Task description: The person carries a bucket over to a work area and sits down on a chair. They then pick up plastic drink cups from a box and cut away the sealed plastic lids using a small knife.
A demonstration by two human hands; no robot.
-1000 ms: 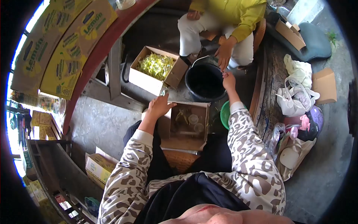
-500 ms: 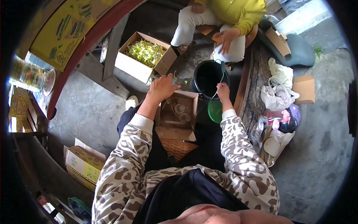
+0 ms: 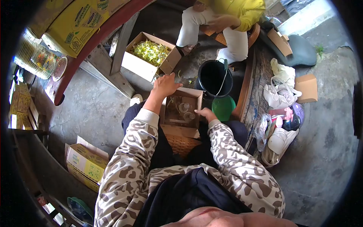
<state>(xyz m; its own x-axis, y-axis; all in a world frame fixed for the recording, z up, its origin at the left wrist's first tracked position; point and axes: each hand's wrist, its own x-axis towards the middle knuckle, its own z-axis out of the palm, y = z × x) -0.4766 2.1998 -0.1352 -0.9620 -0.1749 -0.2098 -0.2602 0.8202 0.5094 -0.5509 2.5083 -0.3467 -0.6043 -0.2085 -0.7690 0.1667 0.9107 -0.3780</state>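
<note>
Looking barely filled so far, the cardboard box (image 3: 180, 131) near-left of the bucket (image 3: 208, 72) has just clear cups (image 3: 184, 107) and scraps (image 3: 173, 104) inside, left hand (image 3: 164, 86) and right hand (image 3: 206, 113) at its edges, can't tell if either's gripping.

the loose, creased sleeves (image 3: 126, 159) are cream with rounded brown blotches, and the same print runs across the waist. plain cream cuffs (image 3: 148, 117) end them. black cloth (image 3: 189, 200) drapes in folds over the chest. the trousers (image 3: 160, 157) are dark, finely ribbed at the left knee.
</note>
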